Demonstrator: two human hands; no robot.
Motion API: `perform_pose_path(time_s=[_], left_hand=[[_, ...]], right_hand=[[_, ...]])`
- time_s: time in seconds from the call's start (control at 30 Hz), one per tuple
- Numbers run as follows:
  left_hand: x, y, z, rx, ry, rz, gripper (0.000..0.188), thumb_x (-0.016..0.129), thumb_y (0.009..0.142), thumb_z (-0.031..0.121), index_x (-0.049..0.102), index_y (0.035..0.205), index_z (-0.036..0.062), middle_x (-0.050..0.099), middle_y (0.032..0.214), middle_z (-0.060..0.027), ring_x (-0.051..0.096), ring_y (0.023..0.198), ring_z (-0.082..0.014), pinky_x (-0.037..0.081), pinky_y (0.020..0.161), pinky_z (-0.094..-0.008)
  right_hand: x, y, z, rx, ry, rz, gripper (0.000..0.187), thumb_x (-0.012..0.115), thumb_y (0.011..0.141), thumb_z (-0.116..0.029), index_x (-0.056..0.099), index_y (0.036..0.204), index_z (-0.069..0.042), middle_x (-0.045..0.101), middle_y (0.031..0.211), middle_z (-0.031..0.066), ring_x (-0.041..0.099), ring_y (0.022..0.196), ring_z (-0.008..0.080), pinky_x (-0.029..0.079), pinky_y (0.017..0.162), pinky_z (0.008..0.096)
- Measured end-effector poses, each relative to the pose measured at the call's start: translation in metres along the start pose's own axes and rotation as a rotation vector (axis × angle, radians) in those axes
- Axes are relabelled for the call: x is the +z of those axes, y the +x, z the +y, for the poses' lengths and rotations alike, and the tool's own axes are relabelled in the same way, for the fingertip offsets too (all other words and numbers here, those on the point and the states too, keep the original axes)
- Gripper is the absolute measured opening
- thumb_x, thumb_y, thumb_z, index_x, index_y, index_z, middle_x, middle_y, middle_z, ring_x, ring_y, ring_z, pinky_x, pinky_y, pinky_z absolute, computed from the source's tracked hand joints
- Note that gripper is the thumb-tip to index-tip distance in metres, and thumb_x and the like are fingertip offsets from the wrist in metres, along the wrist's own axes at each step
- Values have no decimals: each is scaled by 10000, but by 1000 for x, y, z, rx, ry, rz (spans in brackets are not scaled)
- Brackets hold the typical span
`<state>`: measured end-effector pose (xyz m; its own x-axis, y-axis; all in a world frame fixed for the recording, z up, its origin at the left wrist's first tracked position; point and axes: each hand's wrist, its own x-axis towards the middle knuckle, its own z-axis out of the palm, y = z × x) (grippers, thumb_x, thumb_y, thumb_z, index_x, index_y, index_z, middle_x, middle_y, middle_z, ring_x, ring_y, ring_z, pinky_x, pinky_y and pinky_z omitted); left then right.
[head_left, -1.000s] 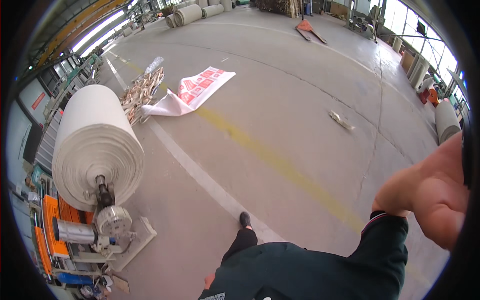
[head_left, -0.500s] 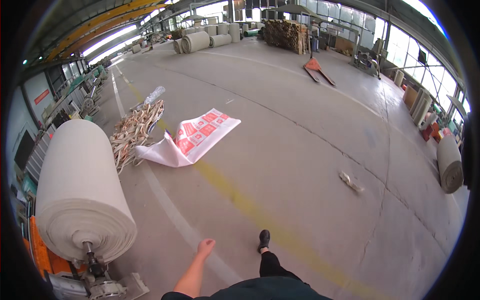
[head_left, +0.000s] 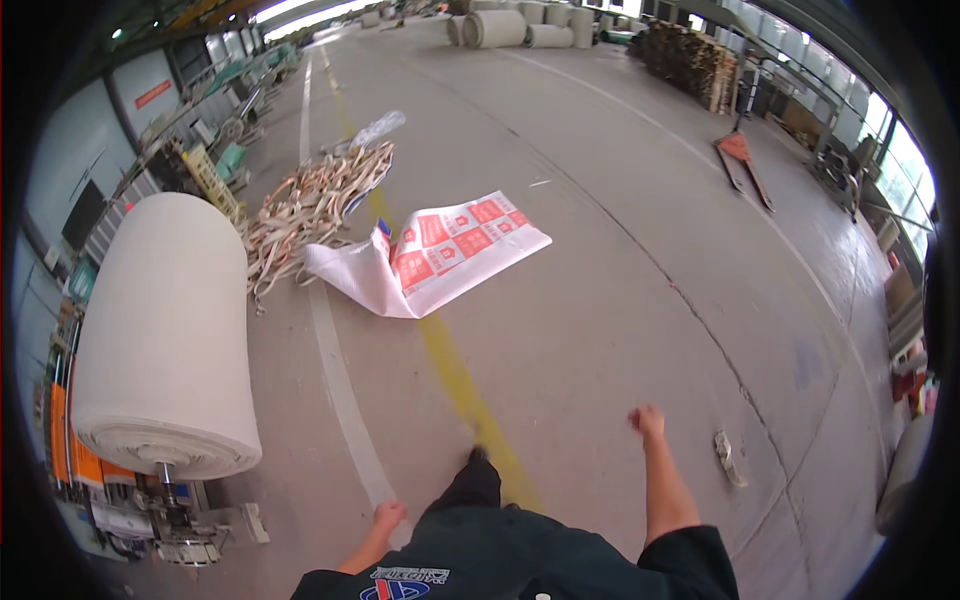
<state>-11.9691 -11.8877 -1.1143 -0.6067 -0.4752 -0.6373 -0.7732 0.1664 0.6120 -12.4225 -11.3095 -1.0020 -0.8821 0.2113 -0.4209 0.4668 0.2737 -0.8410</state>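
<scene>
My left hand (head_left: 388, 517) hangs low beside my body, above the white floor line, its fingers curled in with nothing seen in them. On the other side, my right hand (head_left: 648, 420) swings out over the grey floor, closed like a loose fist, and it too shows nothing held. Ahead of me lies a white sheet with red printed squares (head_left: 455, 245), one corner folded up. A heap of tangled cloth strips (head_left: 315, 210) spreads just beyond its left side. Near my right hand, a small crumpled pale scrap (head_left: 729, 460) rests on the floor. Neither hand touches any of these.
At left a big roll of off-white fabric (head_left: 165, 330) sits on a metal shaft by orange machinery. More rolls (head_left: 495, 30) stand far ahead, near a stack of tubes (head_left: 685, 62). An orange pallet jack (head_left: 735, 148) is at far right. Clear plastic (head_left: 380, 127) lies behind the strips.
My right hand has come into view. The left hand has drawn back toward my body. The view has turned left, and the sheet and strips now appear farther right.
</scene>
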Motion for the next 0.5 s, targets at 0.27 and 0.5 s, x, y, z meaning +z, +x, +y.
perform_pose_path(time_s=[0.27, 0.5], left_hand=[[17, 216, 160, 783, 933, -343, 281, 542, 805, 335, 697, 867, 109, 674, 833, -156, 657, 787, -327, 501, 702, -439], [12, 505, 549, 241, 270, 177, 345, 580, 788, 372, 695, 875, 59, 682, 782, -124, 649, 710, -255, 505, 680, -383]], right_hand=[[147, 289, -279, -367, 68, -231, 213, 589, 910, -232, 599, 931, -20, 661, 743, 83, 616, 608, 136, 475, 512, 248], [136, 378, -179, 212, -594, -495, 209, 598, 868, -224, 614, 884, -15, 659, 709, 91, 651, 576, 206, 529, 513, 299]])
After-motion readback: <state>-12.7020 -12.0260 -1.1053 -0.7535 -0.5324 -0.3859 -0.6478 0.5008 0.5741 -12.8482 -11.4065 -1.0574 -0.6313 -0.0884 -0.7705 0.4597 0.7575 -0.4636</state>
